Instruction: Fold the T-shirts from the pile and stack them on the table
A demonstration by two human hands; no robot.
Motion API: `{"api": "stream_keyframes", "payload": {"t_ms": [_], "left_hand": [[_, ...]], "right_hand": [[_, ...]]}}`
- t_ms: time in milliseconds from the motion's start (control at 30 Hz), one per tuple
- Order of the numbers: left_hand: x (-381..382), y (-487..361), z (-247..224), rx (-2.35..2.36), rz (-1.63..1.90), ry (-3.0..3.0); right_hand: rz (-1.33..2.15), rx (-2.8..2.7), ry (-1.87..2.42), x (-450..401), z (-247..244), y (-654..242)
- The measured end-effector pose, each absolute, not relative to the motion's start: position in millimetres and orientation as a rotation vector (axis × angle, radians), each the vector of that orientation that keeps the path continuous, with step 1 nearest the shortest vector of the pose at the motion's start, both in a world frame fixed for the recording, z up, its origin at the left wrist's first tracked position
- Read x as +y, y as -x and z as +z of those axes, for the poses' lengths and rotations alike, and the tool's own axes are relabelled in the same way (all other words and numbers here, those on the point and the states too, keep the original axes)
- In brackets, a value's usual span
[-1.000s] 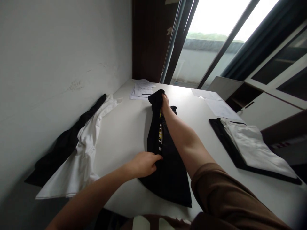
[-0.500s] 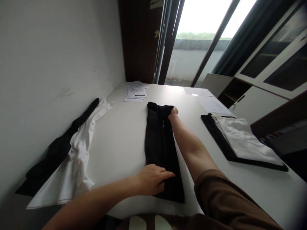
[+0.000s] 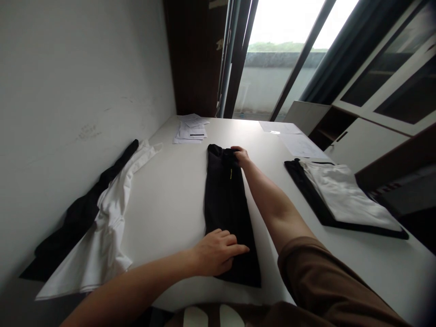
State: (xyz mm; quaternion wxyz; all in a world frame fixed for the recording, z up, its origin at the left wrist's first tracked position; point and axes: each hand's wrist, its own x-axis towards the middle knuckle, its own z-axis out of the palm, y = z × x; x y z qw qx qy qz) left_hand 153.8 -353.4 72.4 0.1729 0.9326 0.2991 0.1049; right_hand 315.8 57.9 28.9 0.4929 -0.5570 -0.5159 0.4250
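Observation:
A black garment (image 3: 225,204) lies lengthwise on the white table (image 3: 163,200), folded to a long narrow shape, with a small yellow mark near its far end. My left hand (image 3: 220,252) rests on its near part, index finger stretched out to the right and the other fingers somewhat curled. At the far right corner, my right hand (image 3: 241,156) has its fingers closed on the bunched edge of the black garment. The fingertips there are partly lost against the dark cloth.
A white garment (image 3: 114,218) and a black one (image 3: 81,209) lie along the left wall. Folded white cloth (image 3: 350,195) rests on folded black cloth (image 3: 315,209) at the right. Papers (image 3: 192,129) lie at the far left, and more sheets (image 3: 299,144) at the far right.
My right hand has moved a little left, bringing the far right corner of the black garment inward. My left hand stays on the near part, its fingers slightly more curled.

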Motion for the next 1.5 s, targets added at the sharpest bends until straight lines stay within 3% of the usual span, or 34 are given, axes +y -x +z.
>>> {"api": "stream_keyframes", "payload": {"t_ms": [100, 233, 533, 700, 1033, 1200, 1500], "left_hand": [[-353, -153, 69, 0.784, 0.286, -2.669], [-353, -152, 66, 0.688, 0.262, -2.671], [-351, -151, 64, 0.683, 0.293, -2.631], [-352, -151, 64, 0.707, 0.304, -2.610], [-352, -150, 62, 0.711, 0.304, -2.620], [-352, -151, 61, 0.694, 0.277, -2.638], [-352, -151, 58, 0.704, 0.303, -2.623]], "right_hand": [[1.017, -1.151, 1.308, 50, 32, -312], [0.807, -1.129, 1.660, 44, 29, -321], [0.206, -1.545, 1.789, 38, 39, -317], [0.382, -1.785, 1.884, 39, 32, -302], [0.332, -1.868, 1.952, 31, 28, -282], [0.337, -1.679, 1.725, 30, 44, -273], [0.805, -1.212, 1.691, 53, 47, -277]]}}
